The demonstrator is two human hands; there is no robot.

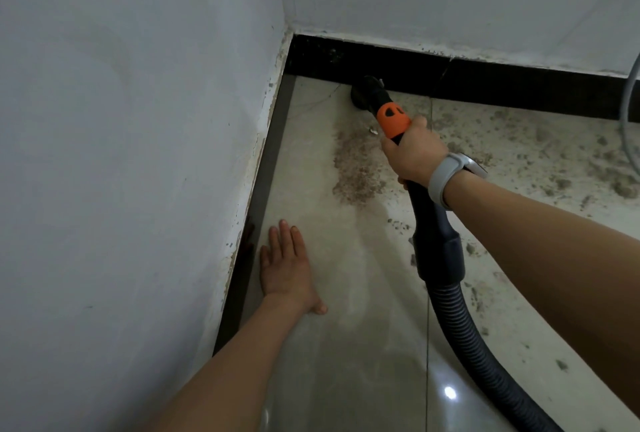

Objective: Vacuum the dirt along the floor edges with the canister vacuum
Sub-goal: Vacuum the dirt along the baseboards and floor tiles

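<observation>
Head view shows the vacuum nozzle [363, 93], a dark round brush head, pressed at the foot of the black skirting [485, 79] on the far wall, close to the room's corner. Behind it runs an orange collar [393, 118], then the dark wand and the ribbed hose [460, 320] trailing back towards the lower right. The right hand [412, 154] is wrapped around the wand just behind the collar, fingers curled tight on it; a pale wristband [446, 177] sits on that wrist. The left hand [287, 268] lies flat on the floor tile [346, 345], fingers straight and holding nothing, just beside the grey skirting of the left wall.

A brown patch of dirt [356, 168] lies on the tile between the nozzle and the left hand, and looser clumps [554, 154] spread along the far wall to the right, so most of that edge looks undone.

Risks, as a judgement: the hose could drag through the loose clumps and smear them onto the cleaner tile; the nozzle may skip grit caught in the joint under the skirting if lifted or tilted; flaking plaster above the skirting could shed more.

Room is tight to the left, where the corner closes in; rightward along the far wall the floor is open, apart from a thin grey cable [628, 102] at the picture's right edge.
</observation>
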